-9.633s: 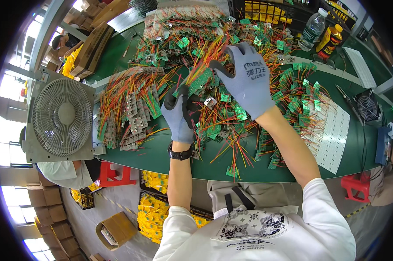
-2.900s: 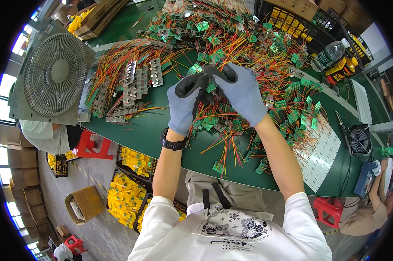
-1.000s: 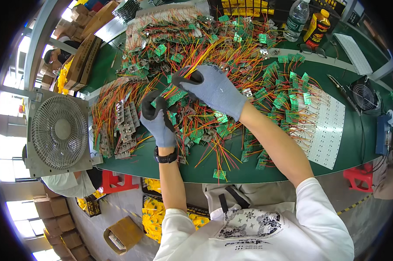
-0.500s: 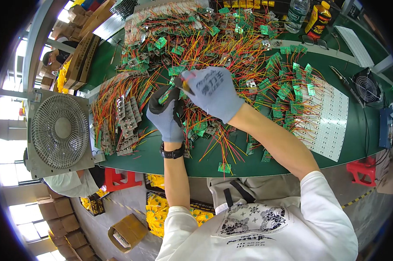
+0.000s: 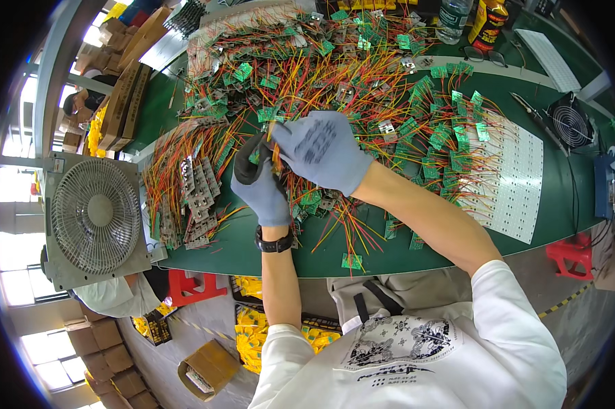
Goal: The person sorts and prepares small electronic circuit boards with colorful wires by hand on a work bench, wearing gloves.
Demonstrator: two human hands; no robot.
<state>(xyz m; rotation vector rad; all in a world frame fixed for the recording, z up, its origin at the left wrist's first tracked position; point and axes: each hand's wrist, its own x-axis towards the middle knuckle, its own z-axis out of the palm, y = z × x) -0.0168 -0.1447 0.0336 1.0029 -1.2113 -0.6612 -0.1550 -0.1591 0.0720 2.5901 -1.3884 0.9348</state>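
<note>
In the middle of the bench, both gloved hands meet over a heap of small green circuit boards with red and yellow wires (image 5: 362,88). My left hand (image 5: 261,187), in a grey glove with black fingers, is closed around a small green circuit board (image 5: 255,156), of which only a bit shows. My right hand (image 5: 326,151), gloved in grey, is pinched just above and right of it. Something orange shows at its fingertips, but the glove hides what it is. Left of my hands lies a row of metal-cased boards with wires (image 5: 200,187).
A grey box fan (image 5: 100,213) stands at the left bench edge. To the right lies a white perforated panel (image 5: 518,177) beneath wired boards, with a small black fan (image 5: 572,127) beyond. A water bottle (image 5: 452,20) and glasses (image 5: 484,56) are at the back.
My right hand has shifted slightly down and left, closer to my left hand. The dark and red thing that showed at its fingertips is now mostly hidden. The whole view has tilted slightly.
</note>
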